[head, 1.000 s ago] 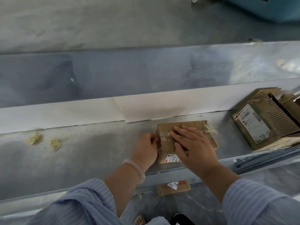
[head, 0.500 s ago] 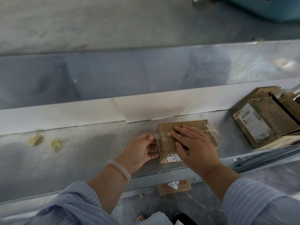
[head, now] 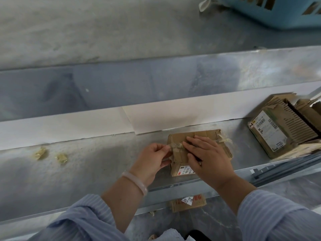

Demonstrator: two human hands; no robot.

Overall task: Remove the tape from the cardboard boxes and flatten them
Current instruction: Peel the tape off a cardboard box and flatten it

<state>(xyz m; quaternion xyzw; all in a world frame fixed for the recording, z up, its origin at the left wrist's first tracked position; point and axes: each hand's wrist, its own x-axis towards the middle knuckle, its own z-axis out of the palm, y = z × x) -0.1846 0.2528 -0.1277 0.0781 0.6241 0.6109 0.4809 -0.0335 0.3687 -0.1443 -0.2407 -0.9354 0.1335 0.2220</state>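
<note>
Left hand (head: 152,159) has pulled back from box (head: 199,133) left edge, grip now pinching tape (head: 175,146) end. Right hand (head: 208,157) flat, pinning box on table (head: 86,171). Peel looks started, flattening pending.

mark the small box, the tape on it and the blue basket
small box (head: 184,169), head view, label on its near side
tape (head: 177,146), head view, strip at box's left edge
blue basket (head: 278,16), head view, side wall

Head camera, looking steeply down, close over bench (head: 86,171).
</note>
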